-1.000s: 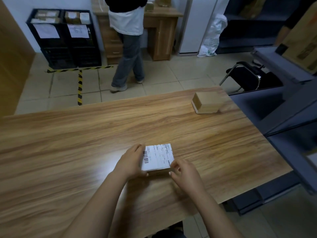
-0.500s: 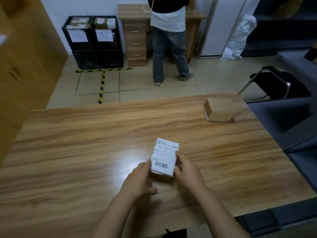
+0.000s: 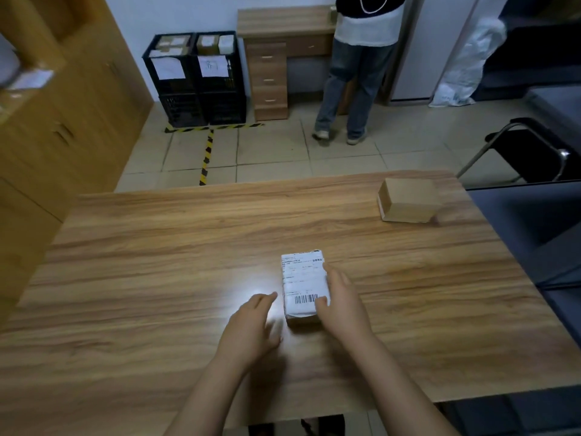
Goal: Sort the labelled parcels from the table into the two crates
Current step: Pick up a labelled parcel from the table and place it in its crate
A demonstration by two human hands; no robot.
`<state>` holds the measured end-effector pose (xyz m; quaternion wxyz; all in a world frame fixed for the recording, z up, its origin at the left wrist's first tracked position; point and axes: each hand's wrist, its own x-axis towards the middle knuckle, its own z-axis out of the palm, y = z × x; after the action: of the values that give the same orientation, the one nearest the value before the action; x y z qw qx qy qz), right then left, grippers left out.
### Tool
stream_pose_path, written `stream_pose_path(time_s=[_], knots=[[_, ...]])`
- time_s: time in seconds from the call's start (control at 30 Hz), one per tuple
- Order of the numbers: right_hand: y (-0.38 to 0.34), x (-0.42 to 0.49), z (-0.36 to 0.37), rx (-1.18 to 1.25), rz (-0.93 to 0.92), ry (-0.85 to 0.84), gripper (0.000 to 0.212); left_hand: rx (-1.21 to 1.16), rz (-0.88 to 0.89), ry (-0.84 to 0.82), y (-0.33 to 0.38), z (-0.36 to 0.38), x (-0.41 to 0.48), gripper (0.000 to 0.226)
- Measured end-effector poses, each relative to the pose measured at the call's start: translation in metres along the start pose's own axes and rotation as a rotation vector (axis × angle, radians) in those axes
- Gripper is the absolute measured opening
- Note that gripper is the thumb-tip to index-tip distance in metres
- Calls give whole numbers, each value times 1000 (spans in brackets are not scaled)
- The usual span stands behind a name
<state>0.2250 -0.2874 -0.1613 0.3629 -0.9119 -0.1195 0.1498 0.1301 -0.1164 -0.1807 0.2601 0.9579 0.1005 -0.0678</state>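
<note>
Far left of both grips, and beyond them, stood a wooden cabinet (image 3: 78, 114). Right of it, against the back wall and well beyond the grips, two black crates stood side by side. The left crate (image 3: 171, 88) and the right crate (image 3: 221, 86) each had a white sheet (image 3: 168, 67) on the front and small packages (image 3: 209, 42) showing at the top. Striped tape (image 3: 206, 155) ran over the floor from them toward the counter (image 3: 157, 247).

On the counter the left grip (image 3: 254, 325) lay with fingers apart and relaxed, holding nothing, and it was slightly blurred. Its fingertips were just beside the left edge of the parcel (image 3: 303, 287); I could not tell whether they touched it. The parcel lay flat between the two grips, its white label (image 3: 301, 272) up and the barcode at the near end. The right grip (image 3: 344, 306) was clamped on it — thumb (image 3: 321, 302) on the label by the barcode, fingers along the right side.

Far beyond the right grip a desk (image 3: 283, 23) stood at the wall, with a person (image 3: 358, 73) standing at it. Beyond and to the right of the right grip, near the counter's far corner, rested a plain brown box (image 3: 407, 199), well apart from the parcel. Further right a white bag (image 3: 468, 67) leaned at the wall, and a dark chair (image 3: 534, 152) stood just off the counter.
</note>
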Motion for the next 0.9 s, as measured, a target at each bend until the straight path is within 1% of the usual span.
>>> stream_pose_path(time_s=[0.07,0.17,0.23,0.3,0.37,0.5,0.57,0.63,0.77,0.9], knots=[[-8,-6,8,-80,2,-5,76,8,12,74,-7,-3,1,68],[-17,-12,22,-134,98,-2,108,73,23,145,-18,-6,1,62],[-18,-14,33,-152,160,-20,124,113,40,160,-25,-6,1,59],[-17,-15,42,-152,221,-23,133,147,43,160,-31,-6,0,59],[-17,-15,50,-144,255,11,135,162,43,155,-37,-6,-1,58],[-19,-14,56,-110,272,78,128,162,55,158,-41,-10,3,55],[-23,-13,53,-84,247,115,127,151,76,160,-38,-18,7,57],[-31,-10,45,-57,184,180,126,157,113,179,-32,-33,13,60],[-68,4,8,18,22,388,126,193,218,327,-7,-84,34,61],[-120,15,-54,51,-176,607,123,229,340,585,36,-154,50,60]])
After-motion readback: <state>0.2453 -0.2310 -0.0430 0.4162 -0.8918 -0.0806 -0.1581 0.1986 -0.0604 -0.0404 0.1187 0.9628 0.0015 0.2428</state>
